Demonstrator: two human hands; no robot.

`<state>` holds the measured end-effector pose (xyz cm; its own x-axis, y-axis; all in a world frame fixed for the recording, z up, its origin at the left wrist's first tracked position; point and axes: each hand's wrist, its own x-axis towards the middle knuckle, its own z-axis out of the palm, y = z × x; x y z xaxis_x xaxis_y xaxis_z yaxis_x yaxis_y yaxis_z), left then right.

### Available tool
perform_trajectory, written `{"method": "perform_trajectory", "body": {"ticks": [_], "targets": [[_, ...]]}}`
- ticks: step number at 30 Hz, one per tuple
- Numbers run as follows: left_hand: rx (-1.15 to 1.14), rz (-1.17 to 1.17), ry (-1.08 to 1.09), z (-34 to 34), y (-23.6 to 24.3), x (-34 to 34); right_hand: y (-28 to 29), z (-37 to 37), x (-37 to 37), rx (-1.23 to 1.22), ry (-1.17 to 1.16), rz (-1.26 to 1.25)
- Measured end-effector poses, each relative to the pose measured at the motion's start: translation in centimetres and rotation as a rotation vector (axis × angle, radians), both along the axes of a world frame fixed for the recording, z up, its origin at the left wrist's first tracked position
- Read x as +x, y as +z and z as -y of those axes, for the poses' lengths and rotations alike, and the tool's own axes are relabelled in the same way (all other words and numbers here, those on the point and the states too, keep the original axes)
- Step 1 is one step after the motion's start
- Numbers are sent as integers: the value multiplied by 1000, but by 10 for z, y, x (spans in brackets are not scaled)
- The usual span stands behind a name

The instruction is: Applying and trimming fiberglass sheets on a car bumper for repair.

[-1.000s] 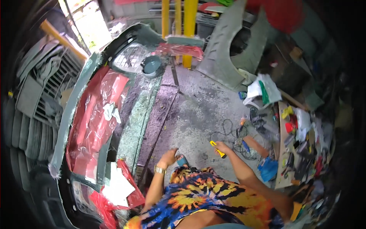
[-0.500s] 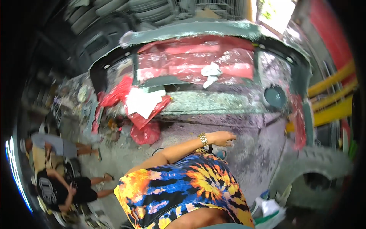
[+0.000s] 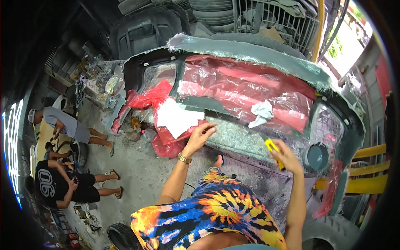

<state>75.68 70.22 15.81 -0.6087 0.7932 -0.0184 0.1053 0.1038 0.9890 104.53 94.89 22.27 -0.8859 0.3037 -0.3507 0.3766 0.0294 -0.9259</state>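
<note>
My right hand (image 3: 287, 156) grips a yellow utility knife (image 3: 271, 146), held over the near side of a large grey-green vehicle bumper (image 3: 250, 58) with frayed, fibrous edges. My left hand (image 3: 201, 136), with a gold watch on its wrist, reaches out with fingers apart and nothing in them. It is nearest to several white sheets (image 3: 177, 118) lying on red plastic (image 3: 156, 96). Clear film and red plastic (image 3: 246, 83) cover the bumper's middle. A crumpled white cloth (image 3: 262, 112) lies on that covering.
A round dark container (image 3: 317, 156) sits at the bumper's right end. Yellow bars (image 3: 371, 183) stand at the far right. Stacked tyres (image 3: 212, 14) and a wire cage (image 3: 275, 25) are behind. Two people (image 3: 68, 125) (image 3: 66, 183) work at the left.
The view has turned, so the bumper appears tilted. My right hand has come into view with the yellow knife. My left hand has moved left, near the white sheets.
</note>
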Motion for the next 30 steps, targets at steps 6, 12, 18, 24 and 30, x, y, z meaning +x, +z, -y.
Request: {"method": "perform_trajectory", "body": {"ticks": [6,12,18,24,30], "targets": [[84,-255,252,-41,14,-121,92,-34,-202,384,97,-147],[-12,-886,418,-89,28,-269,134,-68,-328,564,230,-97],[-218,-1061,446,-117,26,-342,135,-94,-409,818,331,-194],[-344,-1032,477,-125,16,-355,118,-105,-481,844,447,-273],[-318,-917,457,-123,26,-348,76,-103,-562,879,582,-372]]}}
